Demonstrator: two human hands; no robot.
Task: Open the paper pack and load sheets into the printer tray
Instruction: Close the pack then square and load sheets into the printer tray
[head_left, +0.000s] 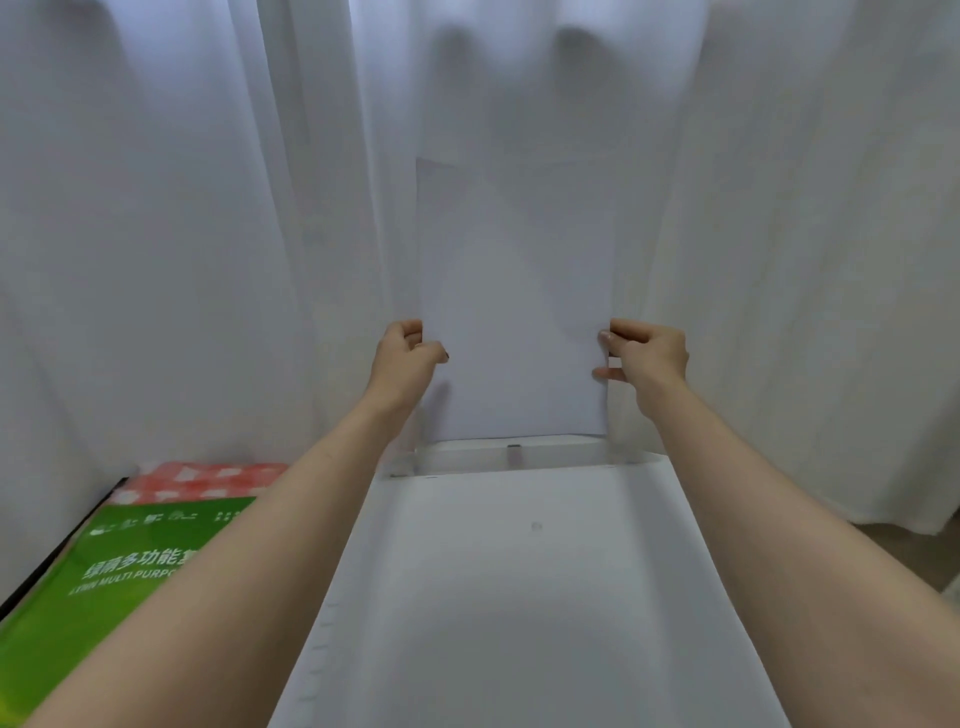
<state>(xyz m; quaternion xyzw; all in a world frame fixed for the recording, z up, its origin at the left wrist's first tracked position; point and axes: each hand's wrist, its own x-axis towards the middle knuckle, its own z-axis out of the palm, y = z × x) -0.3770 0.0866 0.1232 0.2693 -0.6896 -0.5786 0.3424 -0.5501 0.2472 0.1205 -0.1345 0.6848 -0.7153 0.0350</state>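
Sheets (514, 291) of white paper stand upright in the rear feed slot (511, 453) of the white printer (519, 597) — left hand (408, 358) and right hand (647, 358) pinch opposite side edges, fingers curled. Green paper pack (119, 587) lies left of the printer, before a white curtain (182, 234).

Left hand (408, 358) and right hand (647, 358) reach forward, level (thumbs in front), pinching the sheets (514, 291) by their sides.

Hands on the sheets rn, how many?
2: left hand grips the left edge of the sheets, right hand the right edge. No others visible.
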